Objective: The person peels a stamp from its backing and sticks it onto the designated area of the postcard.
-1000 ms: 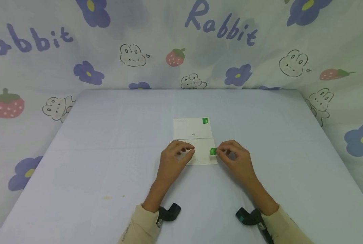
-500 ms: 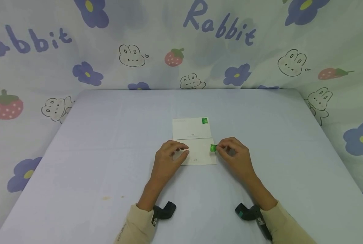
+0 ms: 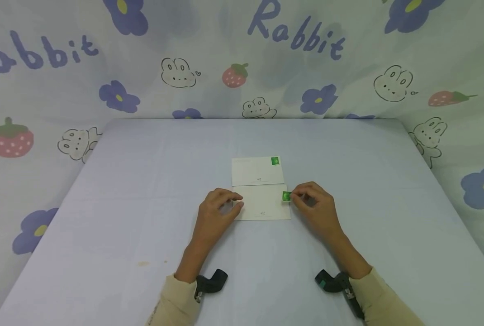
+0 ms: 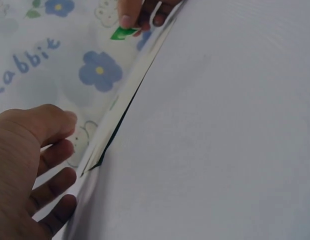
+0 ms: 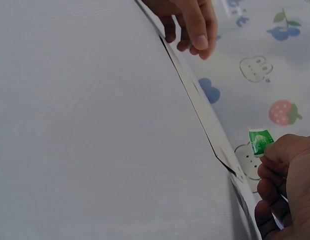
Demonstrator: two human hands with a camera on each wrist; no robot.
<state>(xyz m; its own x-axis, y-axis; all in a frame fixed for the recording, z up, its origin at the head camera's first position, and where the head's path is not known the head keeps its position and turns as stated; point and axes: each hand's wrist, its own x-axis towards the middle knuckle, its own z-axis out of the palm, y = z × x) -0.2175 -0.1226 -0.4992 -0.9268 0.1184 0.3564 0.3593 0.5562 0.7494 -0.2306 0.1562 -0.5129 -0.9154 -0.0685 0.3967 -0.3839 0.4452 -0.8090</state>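
Observation:
Between thumb and fingertips my right hand [image 3: 317,210] pinches a small green stamp [image 3: 286,196], held over the right edge of the nearer white envelope [image 3: 262,201]. In the right wrist view this stamp [image 5: 260,142] shows a pale border and stands clear of the surface. My left hand [image 3: 215,215] hovers by that envelope's left edge, thumb and fingers apart with nothing between them, as the left wrist view of the hand [image 4: 20,165] confirms. Directly behind lies a second white envelope [image 3: 252,170], bearing a green stamp [image 3: 275,160] in its upper right corner.
A white cloth covers the table [image 3: 144,172], with a small yellowish stain [image 3: 143,263] at front left. Behind hangs a curtain [image 3: 209,40] printed with rabbits, flowers and strawberries. Dark wrist mounts [image 3: 211,281] sit beside both sleeves.
My left hand has drawn leftward across the nearer envelope to its left edge, uncovering more of it. My right hand has shifted slightly away from me, still pinching the stamp.

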